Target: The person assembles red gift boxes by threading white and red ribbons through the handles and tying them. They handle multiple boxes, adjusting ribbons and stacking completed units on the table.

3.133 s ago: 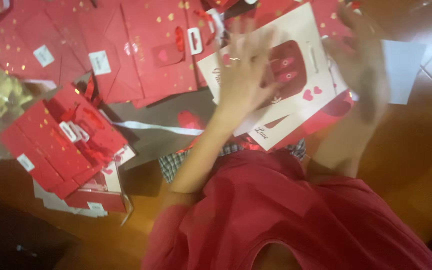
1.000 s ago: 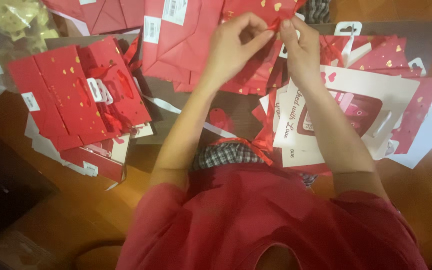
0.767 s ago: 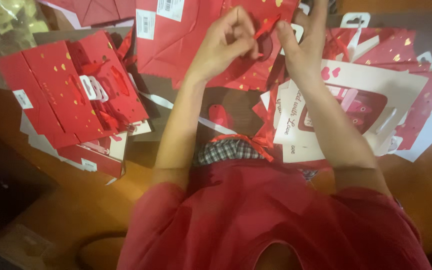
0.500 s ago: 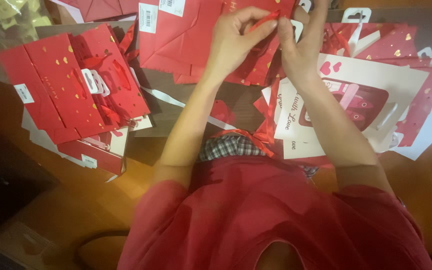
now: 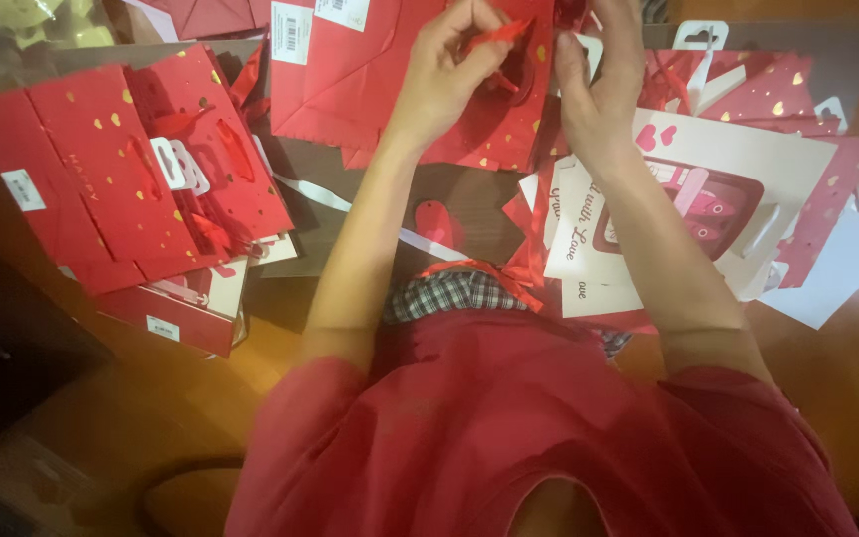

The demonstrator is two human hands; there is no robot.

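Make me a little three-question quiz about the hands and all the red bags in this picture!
1. True or false: the left hand pinches a red ribbon.
2. Which lies under the right hand and forearm? A) a white card with hearts B) a green box C) a blue cup
3. Fill in: the stack of folded bags on the left is red with small ____ hearts.

Key: 1 true; 2 A; 3 gold.
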